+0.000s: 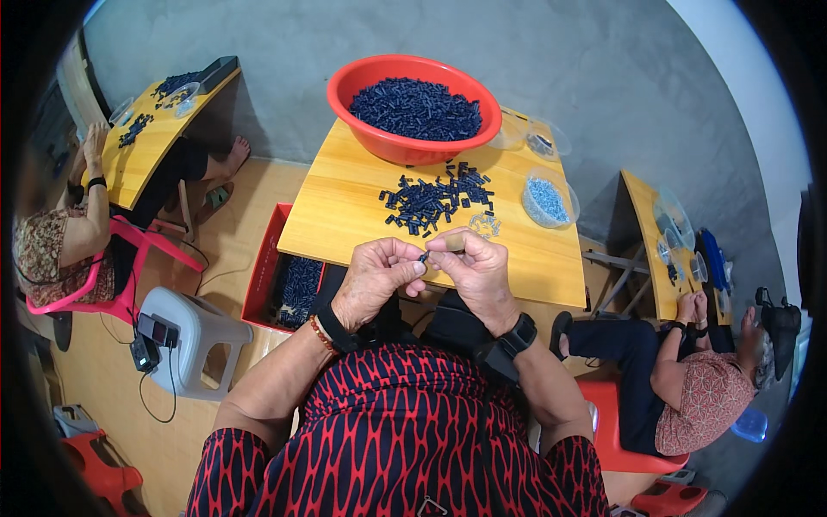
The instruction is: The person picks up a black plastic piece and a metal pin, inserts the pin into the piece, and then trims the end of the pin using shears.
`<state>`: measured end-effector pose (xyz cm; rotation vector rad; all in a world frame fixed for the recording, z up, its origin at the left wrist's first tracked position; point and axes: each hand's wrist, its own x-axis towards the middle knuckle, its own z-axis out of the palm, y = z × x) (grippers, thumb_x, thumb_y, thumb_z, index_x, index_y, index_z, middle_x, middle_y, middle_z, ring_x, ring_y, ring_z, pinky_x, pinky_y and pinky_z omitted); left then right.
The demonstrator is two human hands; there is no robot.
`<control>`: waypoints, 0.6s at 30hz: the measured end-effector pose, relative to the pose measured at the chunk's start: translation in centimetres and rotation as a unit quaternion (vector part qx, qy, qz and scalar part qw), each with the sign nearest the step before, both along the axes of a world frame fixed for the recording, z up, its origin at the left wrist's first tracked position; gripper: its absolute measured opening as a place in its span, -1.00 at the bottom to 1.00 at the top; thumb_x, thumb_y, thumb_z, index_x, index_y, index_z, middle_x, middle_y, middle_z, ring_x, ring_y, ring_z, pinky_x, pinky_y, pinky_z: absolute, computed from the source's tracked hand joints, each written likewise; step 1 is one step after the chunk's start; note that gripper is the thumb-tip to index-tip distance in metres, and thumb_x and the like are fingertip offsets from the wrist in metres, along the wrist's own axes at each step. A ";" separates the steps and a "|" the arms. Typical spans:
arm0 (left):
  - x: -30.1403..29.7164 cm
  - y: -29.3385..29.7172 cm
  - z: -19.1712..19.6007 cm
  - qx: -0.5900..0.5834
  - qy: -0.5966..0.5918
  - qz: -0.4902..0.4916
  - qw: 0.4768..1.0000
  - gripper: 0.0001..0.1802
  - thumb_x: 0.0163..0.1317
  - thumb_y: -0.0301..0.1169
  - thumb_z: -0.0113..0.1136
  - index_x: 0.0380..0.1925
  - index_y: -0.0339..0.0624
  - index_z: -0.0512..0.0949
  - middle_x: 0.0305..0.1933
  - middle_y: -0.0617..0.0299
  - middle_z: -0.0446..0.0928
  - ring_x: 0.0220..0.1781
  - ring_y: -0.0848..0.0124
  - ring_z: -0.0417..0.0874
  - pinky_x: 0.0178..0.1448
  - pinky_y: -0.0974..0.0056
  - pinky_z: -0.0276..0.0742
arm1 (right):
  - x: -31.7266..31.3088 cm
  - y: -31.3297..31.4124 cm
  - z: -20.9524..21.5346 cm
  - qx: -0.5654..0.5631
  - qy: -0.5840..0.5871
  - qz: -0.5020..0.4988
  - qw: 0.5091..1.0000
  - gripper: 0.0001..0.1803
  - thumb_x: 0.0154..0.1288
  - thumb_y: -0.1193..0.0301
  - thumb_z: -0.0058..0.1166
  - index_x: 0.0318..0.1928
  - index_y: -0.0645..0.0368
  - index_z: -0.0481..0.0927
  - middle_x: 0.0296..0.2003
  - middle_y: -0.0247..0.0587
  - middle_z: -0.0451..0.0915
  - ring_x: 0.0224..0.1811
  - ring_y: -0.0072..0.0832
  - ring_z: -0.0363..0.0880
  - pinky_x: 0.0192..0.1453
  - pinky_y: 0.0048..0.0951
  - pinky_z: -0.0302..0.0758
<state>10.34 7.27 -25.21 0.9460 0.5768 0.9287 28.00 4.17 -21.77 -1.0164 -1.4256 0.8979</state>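
Observation:
Just past the table's near edge, my left hand [379, 277] and my right hand [474, 271] meet, fingertips pinched together. Between them is a small dark piece [423, 257], mostly covered by the fingers. It resembles the short, dark blue tubular pieces heaped loosely in a pile [435, 200] on the yellow wooden table [323, 207]. Beside that pile lies a small cluster of clear bits [485, 226]. A tan wrap [454, 243] shows on a finger of my right hand.
A large red basin [413, 153] of dark pieces stands at the table's back. Right of the pile is a clear tub of light blue bits [545, 202]. A red box [263, 289] with more pieces sits below left, near a grey stool [194, 332]. People work at side tables.

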 end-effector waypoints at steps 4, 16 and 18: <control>-0.1 -0.1 0.0 -0.005 -0.002 -0.009 1.000 -0.85 0.26 -0.57 0.26 -0.20 -0.37 0.55 -0.33 0.16 0.64 -0.42 0.47 0.68 -0.31 0.41 0.65 | 0.2 0.1 -0.1 0.017 -0.039 -0.004 0.999 -0.89 0.19 0.69 0.20 -0.24 0.36 0.65 -0.32 -0.20 0.63 -0.27 -0.54 0.62 -0.16 -0.54 0.56; 0.1 0.0 -1.1 0.011 -0.002 0.008 1.000 -0.91 0.24 -0.65 0.24 -0.27 -0.35 0.55 -0.34 0.11 0.65 -0.41 0.44 0.69 -0.30 0.38 0.67 | 0.5 0.2 1.3 0.013 -0.176 0.050 0.983 -0.89 0.22 0.67 0.15 -0.27 0.32 0.70 -0.38 -0.21 0.63 -0.37 -0.56 0.61 -0.29 -0.53 0.52; 0.0 -0.1 -1.0 0.010 -0.007 0.010 1.000 -0.91 0.24 -0.65 0.23 -0.27 -0.35 0.55 -0.34 0.11 0.65 -0.42 0.43 0.69 -0.30 0.37 0.67 | 0.5 0.2 1.5 0.039 -0.215 0.052 0.974 -0.88 0.22 0.68 0.13 -0.27 0.30 0.71 -0.38 -0.21 0.64 -0.38 -0.56 0.61 -0.30 -0.53 0.52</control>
